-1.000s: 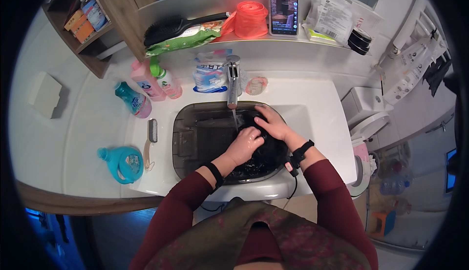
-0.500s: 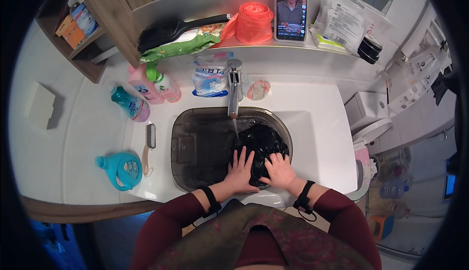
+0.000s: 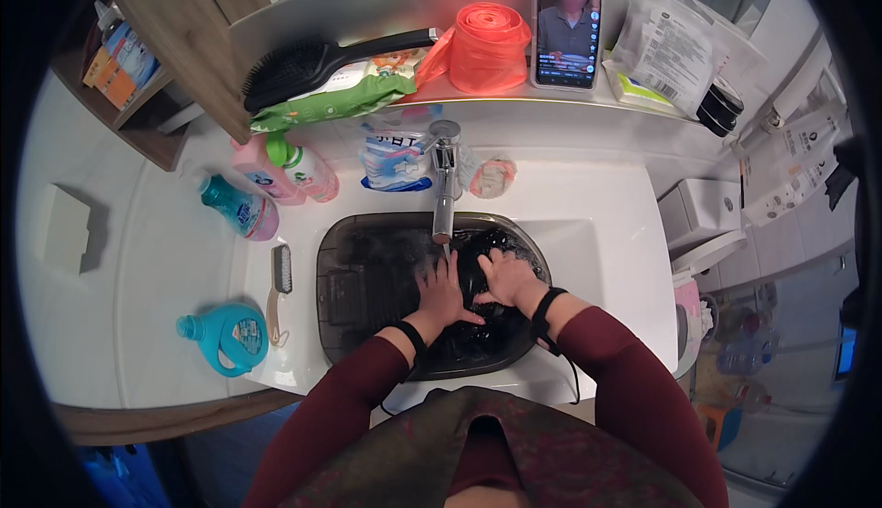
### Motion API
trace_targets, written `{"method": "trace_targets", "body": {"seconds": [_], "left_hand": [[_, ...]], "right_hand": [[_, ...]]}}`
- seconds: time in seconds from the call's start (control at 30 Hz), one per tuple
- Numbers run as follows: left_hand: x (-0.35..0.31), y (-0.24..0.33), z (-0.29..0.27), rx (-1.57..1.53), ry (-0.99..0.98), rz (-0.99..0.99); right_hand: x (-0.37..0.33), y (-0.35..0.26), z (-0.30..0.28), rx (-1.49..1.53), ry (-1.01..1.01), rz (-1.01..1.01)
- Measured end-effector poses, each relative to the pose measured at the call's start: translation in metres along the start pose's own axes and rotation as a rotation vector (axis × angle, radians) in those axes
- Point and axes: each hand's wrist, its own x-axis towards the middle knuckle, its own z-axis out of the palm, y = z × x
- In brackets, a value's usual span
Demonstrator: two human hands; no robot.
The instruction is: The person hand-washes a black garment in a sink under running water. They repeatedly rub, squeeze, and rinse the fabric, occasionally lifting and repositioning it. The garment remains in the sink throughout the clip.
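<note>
A dark see-through basin (image 3: 323,274) with a ribbed washboard panel stands in the white sink, holding water. Wet black cloth (image 3: 470,274) lies bunched in its right half, partly under the water; what sort of garment it is I cannot tell. My left hand (image 3: 439,297) is spread out against the cloth's left side, just below the faucet (image 3: 445,182), and a thin stream falls close to its fingertips. On the right side, my right hand (image 3: 507,278) has its fingers and thumb curled round part of the cloth. Both hands are wet.
Left of the basin are a scrubbing brush (image 3: 282,269), a teal detergent jug (image 3: 241,341) and several bottles. A detergent bag (image 3: 395,161) sits behind it. The shelf above carries a hairbrush (image 3: 292,69), a red bag roll (image 3: 489,47) and a propped phone (image 3: 566,26).
Both hands have moved farther into the basin, toward the faucet, and the black cloth has shifted with them. The basin's front edge shows more now.
</note>
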Motion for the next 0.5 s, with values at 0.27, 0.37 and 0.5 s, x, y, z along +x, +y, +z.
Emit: {"method": "trace_targets", "body": {"seconds": [0.27, 0.37, 0.5], "left_hand": [[0.036, 0.013, -0.054, 0.061, -0.145, -0.156], [0.023, 0.026, -0.064, -0.043, -0.117, 0.017], [-0.011, 0.022, -0.069, -0.011, -0.036, 0.408]], "right_hand": [[0.036, 0.020, 0.014, 0.305, 0.130, 0.197], [0.002, 0.032, 0.028, 0.716, 0.342, 0.217], [-0.058, 0.037, 0.018, 1.458, 0.205, 0.275]]}}
